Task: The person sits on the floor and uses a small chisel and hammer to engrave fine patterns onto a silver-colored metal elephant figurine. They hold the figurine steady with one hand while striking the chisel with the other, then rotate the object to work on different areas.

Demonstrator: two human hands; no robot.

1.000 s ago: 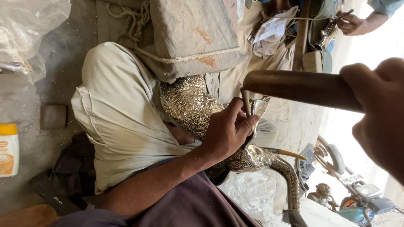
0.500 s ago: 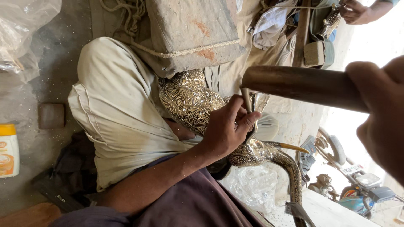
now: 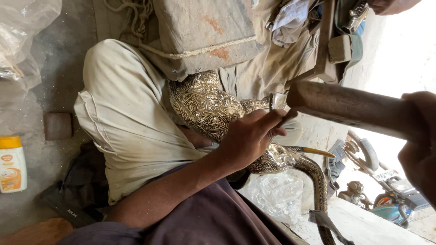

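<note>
An ornate engraved brass vessel (image 3: 204,104) rests against my lap, and its curved patterned neck (image 3: 313,181) runs down to the lower right. My left hand (image 3: 252,136) lies on the vessel, its fingers pinching a small metal punch (image 3: 273,101) upright against the surface. My right hand (image 3: 420,140) is close to the camera at the right edge. It grips a thick wooden hammer handle (image 3: 349,109), whose end hovers just right of the punch.
A stone block tied with rope (image 3: 200,31) sits above the vessel. A yellow-capped bottle (image 3: 11,165), a small brown block (image 3: 57,126) and a plastic bag (image 3: 22,31) lie at left. Another person's hand (image 3: 390,4) shows top right, a motorcycle (image 3: 390,199) bottom right.
The hammer's end has drawn slightly to the right, away from the punch. The other person's hand has slid up toward the frame's top edge. My left hand stays on the vessel.
</note>
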